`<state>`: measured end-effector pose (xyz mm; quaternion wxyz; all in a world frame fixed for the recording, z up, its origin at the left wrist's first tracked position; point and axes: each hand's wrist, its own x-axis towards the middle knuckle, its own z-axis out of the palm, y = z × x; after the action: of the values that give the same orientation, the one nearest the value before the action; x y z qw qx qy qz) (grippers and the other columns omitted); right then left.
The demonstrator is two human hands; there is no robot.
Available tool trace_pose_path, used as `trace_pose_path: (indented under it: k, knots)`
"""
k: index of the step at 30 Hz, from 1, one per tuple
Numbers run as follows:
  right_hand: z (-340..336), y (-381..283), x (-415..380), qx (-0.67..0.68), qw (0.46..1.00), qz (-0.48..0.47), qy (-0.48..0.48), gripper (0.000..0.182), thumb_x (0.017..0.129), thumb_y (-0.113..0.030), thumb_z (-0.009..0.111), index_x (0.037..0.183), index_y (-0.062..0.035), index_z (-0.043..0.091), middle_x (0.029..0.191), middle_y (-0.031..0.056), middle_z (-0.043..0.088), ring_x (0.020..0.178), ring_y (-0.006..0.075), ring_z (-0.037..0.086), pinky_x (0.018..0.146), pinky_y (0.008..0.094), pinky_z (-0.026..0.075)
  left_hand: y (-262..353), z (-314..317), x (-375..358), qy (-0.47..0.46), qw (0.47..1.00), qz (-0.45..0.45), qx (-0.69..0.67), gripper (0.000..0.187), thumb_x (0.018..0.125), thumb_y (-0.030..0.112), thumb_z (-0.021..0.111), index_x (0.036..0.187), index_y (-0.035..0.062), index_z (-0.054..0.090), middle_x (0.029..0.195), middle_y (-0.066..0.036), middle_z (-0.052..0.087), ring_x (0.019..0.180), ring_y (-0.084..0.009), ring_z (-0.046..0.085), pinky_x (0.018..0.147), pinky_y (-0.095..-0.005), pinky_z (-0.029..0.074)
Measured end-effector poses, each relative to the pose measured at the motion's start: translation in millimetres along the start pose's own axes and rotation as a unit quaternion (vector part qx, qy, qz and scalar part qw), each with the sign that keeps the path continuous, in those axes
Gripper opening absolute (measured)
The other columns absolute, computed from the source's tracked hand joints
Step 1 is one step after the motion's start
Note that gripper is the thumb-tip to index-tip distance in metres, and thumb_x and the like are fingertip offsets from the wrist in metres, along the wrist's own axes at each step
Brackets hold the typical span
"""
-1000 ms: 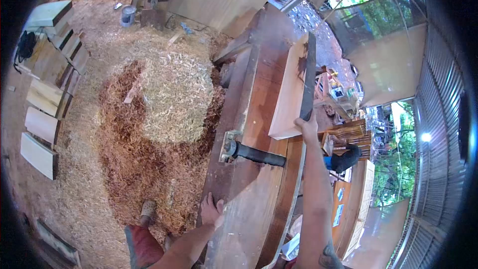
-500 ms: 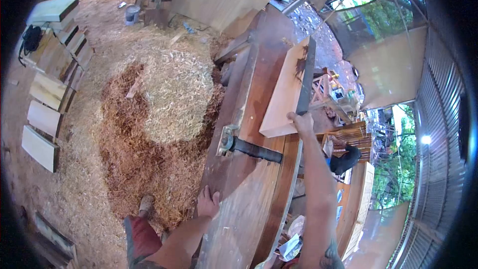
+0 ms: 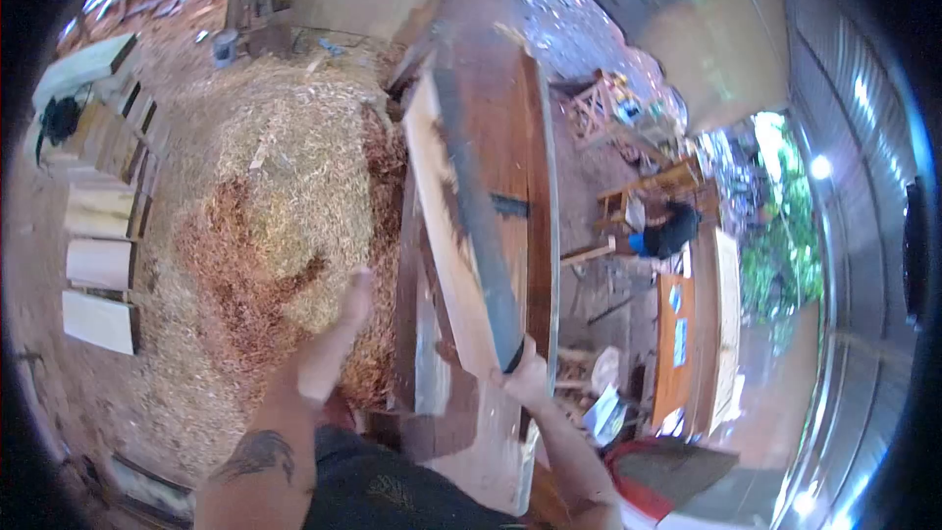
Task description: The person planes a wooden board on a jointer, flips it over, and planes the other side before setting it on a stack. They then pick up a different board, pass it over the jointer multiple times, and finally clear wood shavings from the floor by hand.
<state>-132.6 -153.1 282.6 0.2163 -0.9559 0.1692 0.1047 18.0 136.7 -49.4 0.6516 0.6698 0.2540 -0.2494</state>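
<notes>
A thick wooden board (image 3: 440, 206), pale on one face and dark along its edge, lies lengthwise above the long bed of a jointer-like machine (image 3: 505, 137), tilted on its side. My right hand (image 3: 525, 378) is closed round the board's near end. To the left of the machine, my left hand (image 3: 356, 302) is in the air over the shavings, apart from the board. Motion blurs its fingers. Part of a dark bar (image 3: 509, 206) across the bed shows beside the board, which hides the rest.
A big heap of wood shavings (image 3: 294, 167) covers the floor at left. Beyond it stand several stacked boards (image 3: 98, 265). A grey bucket (image 3: 225, 47) is farther back. At right, another person (image 3: 670, 230) is near wooden furniture (image 3: 653, 182) and a long wooden piece (image 3: 724, 324).
My right hand has drawn the board toward me and left, tipping its dark edge upward. My left hand has lifted off the machine's near edge and moved left. The view has shifted.
</notes>
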Motion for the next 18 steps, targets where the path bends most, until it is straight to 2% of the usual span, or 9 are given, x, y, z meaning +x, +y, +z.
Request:
trace_pose_path:
  k: [1,2,4,7,11,13,15,16,18]
  knots:
    - [10,23,-46,0.0,1.0,-0.003,0.021,0.093,0.071,-0.035,0.089,0.144,0.0021,0.046,0.108,0.0293,0.073,0.103,0.0417,0.074,0.088,0.049,0.06,-40,-48,40,0.057,0.994,-0.03,0.093,0.091,0.103,0.079,0.035,0.133,-0.0013,0.065,0.116,-0.017,0.07,0.102,-0.0345,0.066,0.09,-0.0502,0.051]
    - [17,44,-96,0.0,0.999,-0.002,0.041,0.089,0.071,-0.034,0.087,0.142,0.0014,0.048,0.103,0.0284,0.074,0.1,0.0418,0.075,0.085,0.0492,0.061,24,-91,-28,0.124,0.981,0.072,0.132,0.083,0.104,0.074,0.042,0.132,0.0002,0.065,0.113,-0.015,0.068,0.103,-0.0299,0.063,0.09,-0.0464,0.05]
    - [19,82,-181,0.004,0.997,0.063,-0.033,0.087,0.07,-0.033,0.089,0.143,-0.0045,0.051,0.11,0.027,0.074,0.106,0.0418,0.074,0.09,0.0495,0.06,-27,-173,15,0.074,0.978,0.193,0.022,0.073,0.105,0.068,0.046,0.138,0.0052,0.063,0.117,-0.012,0.068,0.105,-0.0265,0.063,0.092,-0.0436,0.049]
    - [26,126,-307,0.034,0.99,0.13,-0.051,0.08,0.067,-0.029,0.089,0.139,-0.011,0.057,0.114,0.024,0.074,0.109,0.0419,0.073,0.091,0.0492,0.06,77,-175,-124,0.079,0.989,0.119,-0.034,0.064,0.106,0.062,0.05,0.143,0.01,0.06,0.118,-0.006,0.066,0.105,-0.0212,0.06,0.094,-0.0409,0.047]
    - [46,186,-449,0.059,0.974,0.216,-0.021,0.079,0.059,-0.024,0.094,0.131,-0.0079,0.063,0.108,0.0205,0.076,0.1,0.0381,0.075,0.088,0.0459,0.061,74,-141,-147,-0.077,0.975,0.206,0.036,0.067,0.104,0.061,0.056,0.149,0.0119,0.053,0.132,-0.007,0.062,0.114,-0.022,0.06,0.088,-0.0388,0.053]
    - [68,217,-511,0.062,0.973,0.224,0.002,0.08,0.054,-0.012,0.098,0.125,0.0007,0.063,0.108,0.0145,0.075,0.098,0.0242,0.073,0.087,0.0385,0.061,93,-78,-211,-0.121,0.963,0.221,0.096,0.061,0.105,0.06,0.055,0.14,0.01,0.061,0.122,-0.006,0.067,0.102,-0.0212,0.067,0.085,-0.0393,0.054]
    - [113,258,-577,0.206,0.93,0.303,0.034,0.081,0.058,-0.011,0.093,0.133,-0.006,0.062,0.129,0.0163,0.065,0.112,0.0348,0.067,0.092,0.0463,0.059,100,-24,-273,-0.161,0.919,0.286,0.221,0.055,0.104,0.055,0.06,0.132,0.0076,0.066,0.108,-0.007,0.071,0.097,-0.0202,0.069,0.084,-0.0394,0.055]
    - [108,250,-593,0.34,0.885,0.313,0.057,0.083,0.059,-0.007,0.091,0.135,-0.0063,0.061,0.128,0.0129,0.066,0.113,0.0318,0.066,0.089,0.0468,0.06,98,-4,-295,-0.157,0.875,0.346,0.299,0.053,0.103,0.052,0.064,0.13,0.0063,0.067,0.102,-0.009,0.073,0.095,-0.0208,0.07,0.083,-0.0394,0.055]
    - [105,230,-625,0.501,0.785,0.338,0.139,0.079,0.068,0.0,0.081,0.142,-0.0083,0.055,0.126,0.0048,0.064,0.113,0.0239,0.064,0.087,0.0477,0.059,103,34,-334,-0.175,0.905,0.191,0.337,0.049,0.103,0.039,0.069,0.136,0.0019,0.064,0.108,-0.016,0.076,0.1,-0.0263,0.073,0.088,-0.0408,0.057]
